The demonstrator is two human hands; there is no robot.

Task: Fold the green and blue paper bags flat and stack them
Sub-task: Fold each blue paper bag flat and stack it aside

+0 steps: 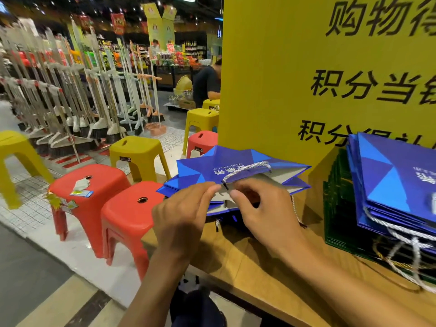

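Observation:
A blue paper bag (pixel 226 168) with a white rope handle lies on its side, mouth toward me, partly collapsed over the wooden counter (pixel 271 274). My left hand (pixel 181 215) pinches the near rim of the bag's mouth. My right hand (pixel 264 208) pinches the same rim just to the right, fingers curled over the edge. At the right, a stack of flat blue bags (pixel 396 182) rests on a pile of flat green bags (pixel 339 208), rope handles hanging toward the counter's front.
A tall yellow sign board (pixel 306 67) stands behind the counter. Red stools (pixel 127 208) and yellow stools (pixel 139 152) stand on the floor to the left, beyond the counter's edge. Racks of brooms (pixel 70 102) line the aisle. A person (pixel 207 83) bends further back.

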